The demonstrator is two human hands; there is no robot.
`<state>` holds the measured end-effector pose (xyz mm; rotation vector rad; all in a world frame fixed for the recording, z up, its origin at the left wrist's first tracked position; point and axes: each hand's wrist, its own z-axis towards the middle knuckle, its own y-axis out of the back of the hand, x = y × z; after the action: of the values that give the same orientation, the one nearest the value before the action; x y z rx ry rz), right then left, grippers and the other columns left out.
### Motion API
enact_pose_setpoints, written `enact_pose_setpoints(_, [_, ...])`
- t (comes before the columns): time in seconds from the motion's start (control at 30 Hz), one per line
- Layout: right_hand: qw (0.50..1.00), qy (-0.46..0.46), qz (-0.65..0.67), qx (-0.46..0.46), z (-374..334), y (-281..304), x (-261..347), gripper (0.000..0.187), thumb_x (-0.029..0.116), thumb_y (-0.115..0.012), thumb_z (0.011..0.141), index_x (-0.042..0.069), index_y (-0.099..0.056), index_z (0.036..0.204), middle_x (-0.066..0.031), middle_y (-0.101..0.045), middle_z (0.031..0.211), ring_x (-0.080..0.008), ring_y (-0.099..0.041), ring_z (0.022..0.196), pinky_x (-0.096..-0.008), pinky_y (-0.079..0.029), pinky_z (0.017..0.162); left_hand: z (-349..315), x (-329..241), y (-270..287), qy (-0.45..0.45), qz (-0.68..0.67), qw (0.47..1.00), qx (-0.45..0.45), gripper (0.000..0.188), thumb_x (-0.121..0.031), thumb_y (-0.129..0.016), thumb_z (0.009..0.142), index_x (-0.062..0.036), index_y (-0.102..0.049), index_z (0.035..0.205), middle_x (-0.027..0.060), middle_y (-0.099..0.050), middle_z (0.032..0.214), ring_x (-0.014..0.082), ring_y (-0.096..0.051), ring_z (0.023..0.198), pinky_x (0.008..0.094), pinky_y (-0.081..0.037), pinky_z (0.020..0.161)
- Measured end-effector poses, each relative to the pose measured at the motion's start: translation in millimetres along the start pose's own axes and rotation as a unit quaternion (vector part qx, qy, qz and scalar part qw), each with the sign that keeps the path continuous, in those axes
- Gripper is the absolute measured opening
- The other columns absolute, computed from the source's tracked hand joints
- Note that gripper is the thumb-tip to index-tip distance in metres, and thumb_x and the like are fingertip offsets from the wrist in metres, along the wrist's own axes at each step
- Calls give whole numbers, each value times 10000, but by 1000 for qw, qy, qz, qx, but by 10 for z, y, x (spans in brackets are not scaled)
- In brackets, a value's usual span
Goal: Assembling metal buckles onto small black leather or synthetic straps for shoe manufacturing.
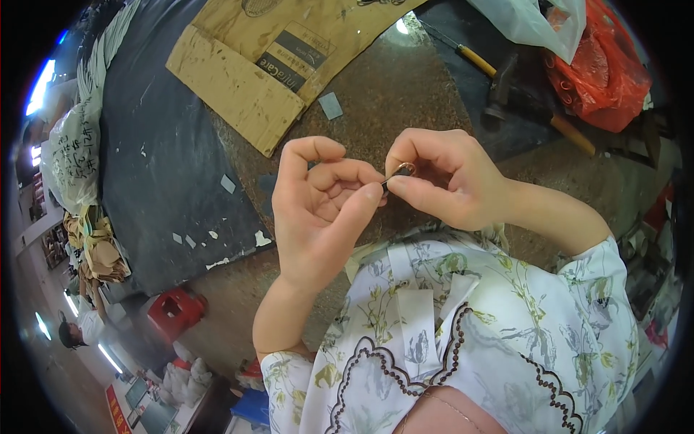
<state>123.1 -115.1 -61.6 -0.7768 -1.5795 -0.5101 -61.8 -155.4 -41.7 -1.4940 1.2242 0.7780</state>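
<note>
In front of my chest both hands meet at a small dark strip with a gold-coloured ring. The thumb and index finger of my left hand pinch the strip's left end, while its other fingers are curled loosely. My right hand pinches the same piece close to the ring, thumb against index finger. Part of the piece is hidden by the fingertips, so its exact kind does not show. Beneath the hands lies a brown speckled slab, with a small grey square scrap on it.
A flattened cardboard box covers the far left of the slab. A hammer and a wooden-handled tool lie at the far right, beside a red plastic bag. Pale scraps dot the black table cover. A red stool stands lower left.
</note>
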Motion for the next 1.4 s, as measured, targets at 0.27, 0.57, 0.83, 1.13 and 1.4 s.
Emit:
enact_pose_setpoints(0.27, [998,35,26,-37,31,-64,-110,94,101,-573,830,21,-537,796,22,-523,651,-23,-443,561,-191,-344,482,7,45,-21,9,65,998,-19,383,112,-575,761,-2,-339,1039,128,-585,864,117,-578,764,218,-487,685])
enact_pose_setpoints(0.57, [969,-79,232,-34,78,-43,-124,117,142,-587,841,32,-557,811,18,-539,685,-28,-476,591,-176,-382,504,6,152,-74,-66,75,993,-61,420,108,-624,731,-3,-354,1033,108,-579,880,124,-584,782,231,-490,715])
enact_pose_setpoints(0.83, [957,-128,258,-33,54,-36,-143,136,175,-589,844,47,-564,803,24,-526,641,-21,-455,547,-162,-351,474,-33,432,-95,-274,221,932,-88,435,147,-632,697,2,-382,1023,131,-589,881,145,-598,786,234,-492,728])
enact_pose_setpoints(1.13, [986,-159,3,-57,123,131,-293,166,185,-601,832,22,-569,832,-27,-562,610,-75,-493,477,-208,-381,445,131,788,-45,-277,254,921,-101,355,123,-623,730,15,-429,1007,110,-600,861,123,-599,765,227,-492,683])
enact_pose_setpoints(1.4, [865,186,-440,-152,117,259,-321,202,91,-697,667,67,-619,852,-66,-575,770,-212,-574,641,-307,-440,509,267,911,-72,-339,410,836,-135,269,105,-634,666,-2,-518,884,79,-573,784,238,-555,676,304,-457,577])
